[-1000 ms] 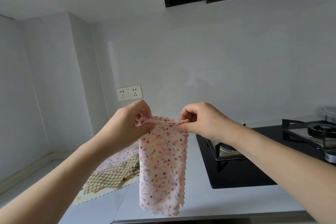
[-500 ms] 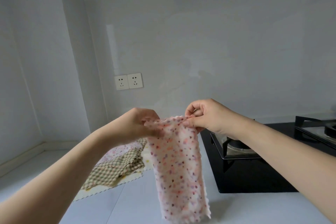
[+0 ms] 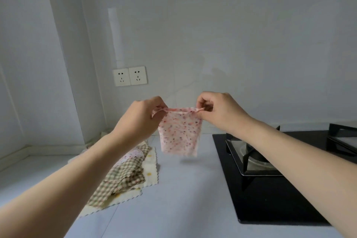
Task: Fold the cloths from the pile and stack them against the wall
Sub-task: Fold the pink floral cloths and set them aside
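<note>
A pink cloth with small coloured dots (image 3: 180, 133) hangs folded in the air above the white counter (image 3: 173, 199). My left hand (image 3: 141, 120) pinches its top left corner and my right hand (image 3: 218, 110) pinches its top right corner. The cloth's lower edge floats just above the counter, near the back wall (image 3: 231, 44). Left of it lies the pile of cloths (image 3: 125, 176): a green checked cloth on top, a pale pink one behind, a cream one with yellow spots underneath. My left forearm hides part of the pile.
A black gas hob (image 3: 270, 179) with a burner and pan supports fills the counter to the right. Two wall sockets (image 3: 129, 76) sit on the back wall above the pile. A wall corner juts out at the left.
The cloth hung long from my hands before; now it is folded to about half that length and held farther out toward the wall. The view has tilted down.
</note>
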Demonstrator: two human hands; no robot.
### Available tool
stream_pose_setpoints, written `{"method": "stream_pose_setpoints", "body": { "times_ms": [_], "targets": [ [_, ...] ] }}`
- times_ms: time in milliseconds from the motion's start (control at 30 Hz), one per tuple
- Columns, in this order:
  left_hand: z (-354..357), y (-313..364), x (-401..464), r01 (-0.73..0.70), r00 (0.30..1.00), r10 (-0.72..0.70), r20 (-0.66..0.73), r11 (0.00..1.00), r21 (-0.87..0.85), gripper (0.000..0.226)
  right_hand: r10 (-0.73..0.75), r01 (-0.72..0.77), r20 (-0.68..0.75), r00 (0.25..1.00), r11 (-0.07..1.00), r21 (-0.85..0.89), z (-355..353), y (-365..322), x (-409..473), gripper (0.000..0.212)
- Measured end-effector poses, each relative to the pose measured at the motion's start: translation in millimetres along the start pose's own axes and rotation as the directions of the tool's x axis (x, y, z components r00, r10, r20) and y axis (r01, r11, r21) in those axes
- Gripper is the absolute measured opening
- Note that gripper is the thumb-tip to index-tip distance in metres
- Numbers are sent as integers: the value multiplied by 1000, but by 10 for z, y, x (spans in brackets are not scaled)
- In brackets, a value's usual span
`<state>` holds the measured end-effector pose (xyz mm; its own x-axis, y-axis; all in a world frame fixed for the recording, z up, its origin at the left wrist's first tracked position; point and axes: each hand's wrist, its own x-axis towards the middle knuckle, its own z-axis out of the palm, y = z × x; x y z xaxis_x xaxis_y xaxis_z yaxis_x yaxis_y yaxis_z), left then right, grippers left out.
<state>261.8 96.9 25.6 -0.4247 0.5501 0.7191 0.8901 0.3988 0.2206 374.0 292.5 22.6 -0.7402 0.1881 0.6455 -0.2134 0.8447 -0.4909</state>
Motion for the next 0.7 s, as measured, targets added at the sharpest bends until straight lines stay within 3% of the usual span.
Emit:
{"method": "stream_pose_setpoints", "body": {
  "times_ms": [67, 167, 233, 300, 433, 500, 600, 700],
  "targets": [
    [3, 15, -224, -51, 998, 49, 45, 998, 29, 8, 17, -17, 56, 998, 1000, 1, 49, 11, -177, 24],
    [100, 23, -687, -66, 948, 50, 315, 997, 41, 8, 126, -122, 286, 950, 992, -32, 180, 78, -588, 19],
    [185, 41, -1005, -74, 840, 38, 541, 996, 45, 12, 185, -150, 504, 844, 983, -110, 278, 117, -907, 20],
    [269, 83, -1307, -106, 728, 44, 685, 993, 48, 19, 213, -79, 651, 729, 970, -229, 355, 112, -1204, 23],
    [318, 193, -1690, -89, 608, 78, 790, 996, -30, 21, 180, 90, 737, 651, 946, -311, 444, 36, -1631, 14],
    [284, 205, -1670, 42, 578, 32, 816, 997, -69, 24, 182, 98, 736, 652, 942, -320, 440, 2, -1734, 11],
    [348, 148, -1452, 265, 636, -97, 766, 959, -98, 27, 227, -1, 712, 664, 953, -303, 439, -39, -1753, 34],
    [623, -8, -1179, 300, 748, -204, 631, 953, -48, 29, 275, -108, 643, 715, 952, -288, 524, -59, -1697, 44]
  ]
}}
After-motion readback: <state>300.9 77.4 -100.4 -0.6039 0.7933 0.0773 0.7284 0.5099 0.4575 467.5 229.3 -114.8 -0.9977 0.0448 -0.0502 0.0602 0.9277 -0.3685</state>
